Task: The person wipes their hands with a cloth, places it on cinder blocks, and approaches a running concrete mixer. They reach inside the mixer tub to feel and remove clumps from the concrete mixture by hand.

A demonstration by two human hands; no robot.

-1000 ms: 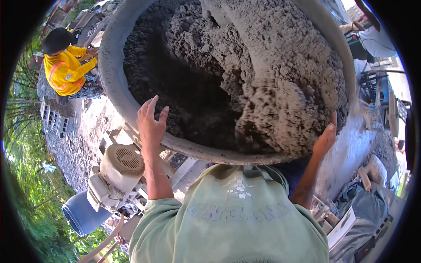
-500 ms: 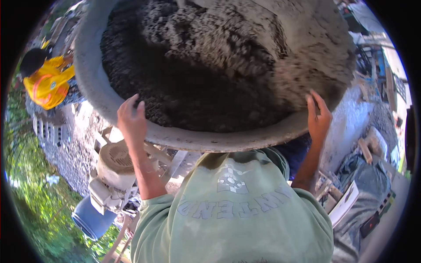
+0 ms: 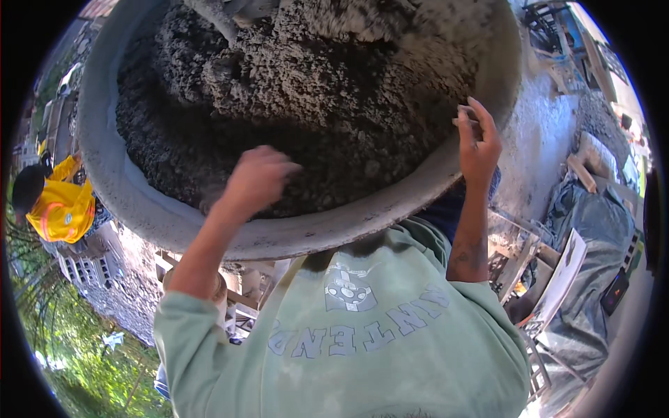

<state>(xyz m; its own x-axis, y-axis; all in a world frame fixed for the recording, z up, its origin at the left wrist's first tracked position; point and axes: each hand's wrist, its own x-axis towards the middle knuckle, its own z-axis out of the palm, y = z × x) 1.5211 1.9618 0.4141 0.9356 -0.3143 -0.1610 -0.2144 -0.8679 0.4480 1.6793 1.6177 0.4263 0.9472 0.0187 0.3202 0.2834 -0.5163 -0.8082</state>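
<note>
Left hand (image 3: 263, 174), blurred, over clumpy grey concrete mix (image 3: 272, 76) inside round mixer drum (image 3: 101, 118). Right hand (image 3: 479, 143) beside the rim (image 3: 411, 198), fingers bent.

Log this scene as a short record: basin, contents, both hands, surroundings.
Basin: wide, round, grey-coated
Contents: lumpy grey mix
Left hand: over the mix by the near rim, motion-blurred; grip unclear
Right hand: at the right-hand rim, fingers part-curled; contact unclear
Left side: person in yellow, hollow blocks
Right side: dark tarp
</note>
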